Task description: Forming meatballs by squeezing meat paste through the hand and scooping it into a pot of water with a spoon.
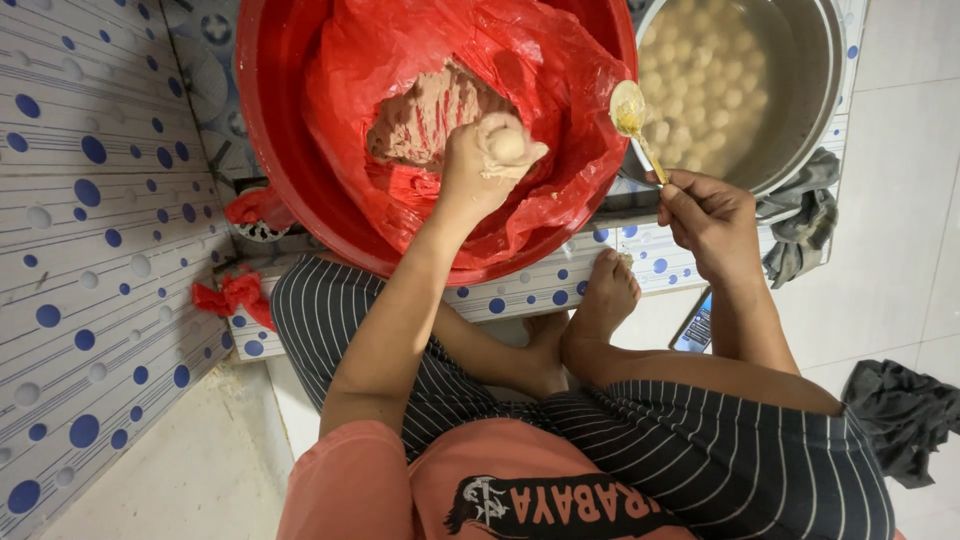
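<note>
Head view: left hand (485, 160) is fisted over the red basin (275, 150), squeezing a ball of paste (507, 145) out the top. Right hand (712, 222), just right of the basin, is pinched on a spoon (632, 115). The steel pot (800, 90) beyond already holds loads of balls (700, 95); a fair lump of paste (425, 120) remains in the basin's red liner, so I'd say well underway.

Grey cloth (805, 215) draped over the right end of the tiled ledge (540, 285). Dark cloth (900, 415) crumpled on the floor by the right edge. Red plastic scraps (232, 295) at the ledge's left end. Phone (694, 325) lying on the floor just below the ledge.
</note>
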